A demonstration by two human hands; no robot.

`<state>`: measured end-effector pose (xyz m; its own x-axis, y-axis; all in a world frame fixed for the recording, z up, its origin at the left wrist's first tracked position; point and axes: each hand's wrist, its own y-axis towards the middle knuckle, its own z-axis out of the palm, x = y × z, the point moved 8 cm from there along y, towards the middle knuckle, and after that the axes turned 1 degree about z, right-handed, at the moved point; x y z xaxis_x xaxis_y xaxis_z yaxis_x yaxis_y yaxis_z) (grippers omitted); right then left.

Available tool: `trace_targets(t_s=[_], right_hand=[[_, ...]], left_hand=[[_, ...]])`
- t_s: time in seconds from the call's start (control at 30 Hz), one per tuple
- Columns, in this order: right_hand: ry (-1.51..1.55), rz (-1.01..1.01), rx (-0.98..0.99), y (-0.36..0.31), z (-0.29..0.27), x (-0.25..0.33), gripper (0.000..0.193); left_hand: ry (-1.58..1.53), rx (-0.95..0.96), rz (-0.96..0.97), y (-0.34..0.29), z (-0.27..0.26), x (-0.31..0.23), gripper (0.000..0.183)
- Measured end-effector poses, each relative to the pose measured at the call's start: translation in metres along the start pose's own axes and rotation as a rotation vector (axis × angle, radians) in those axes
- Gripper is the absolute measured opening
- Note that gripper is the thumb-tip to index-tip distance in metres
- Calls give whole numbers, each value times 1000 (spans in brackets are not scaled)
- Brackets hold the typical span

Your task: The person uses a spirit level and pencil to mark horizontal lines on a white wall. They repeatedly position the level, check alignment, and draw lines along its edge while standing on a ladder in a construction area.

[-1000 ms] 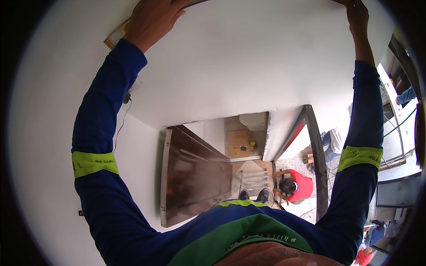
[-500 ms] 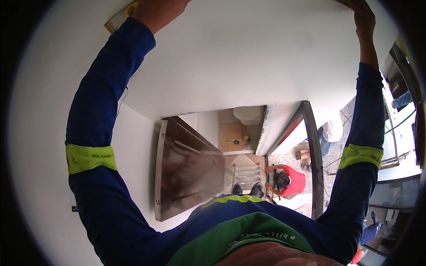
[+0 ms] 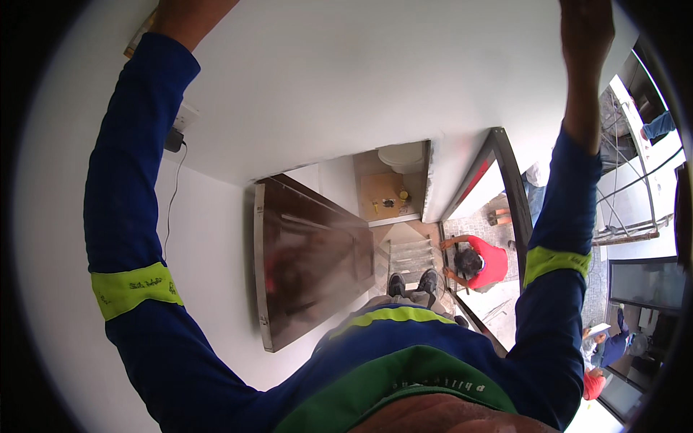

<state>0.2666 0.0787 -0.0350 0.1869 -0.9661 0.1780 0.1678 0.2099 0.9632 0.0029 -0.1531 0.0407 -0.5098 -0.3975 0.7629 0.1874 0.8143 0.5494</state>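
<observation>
Both my arms, in blue sleeves with yellow-green bands, reach up along the white wall (image 3: 346, 79). My left hand (image 3: 198, 18) is at the upper left, its fingers cut off by the frame edge. Beside that wrist shows part of a yellowish-edged flat piece (image 3: 137, 36); I cannot tell whether the hand holds it. At the upper right my right hand (image 3: 588, 36) is raised, blurred, and its fingers and anything in them are out of sight. My dark shoes (image 3: 427, 281) are beside pale ladder-like rungs (image 3: 410, 252) far below.
A brown door (image 3: 314, 267) stands ajar at a doorway, with a toilet (image 3: 401, 156) beyond. A person in red (image 3: 487, 261) crouches beside the rungs, hands toward them. A black adapter (image 3: 174, 140) with a hanging cord is on the wall. A dark frame (image 3: 511, 187) stands right; other people are beyond.
My view has shifted, bringing the adapter into sight from behind my left sleeve. My left hand is farther left in the picture, and my right forearm shows lower and larger.
</observation>
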Motion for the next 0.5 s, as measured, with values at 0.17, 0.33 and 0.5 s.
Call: trace_targets(t_s=[0.17, 0.33, 0.5], right_hand=[[573, 186, 319, -84, 95, 62, 36], [664, 296, 255, -89, 166, 77, 29], [614, 160, 246, -77, 202, 93, 35]], left_hand=[[-1, 2, 10, 3, -2, 1, 80], [-3, -16, 38, 3, -5, -2, 82], [-67, 4, 27, 3, -5, 1, 83]])
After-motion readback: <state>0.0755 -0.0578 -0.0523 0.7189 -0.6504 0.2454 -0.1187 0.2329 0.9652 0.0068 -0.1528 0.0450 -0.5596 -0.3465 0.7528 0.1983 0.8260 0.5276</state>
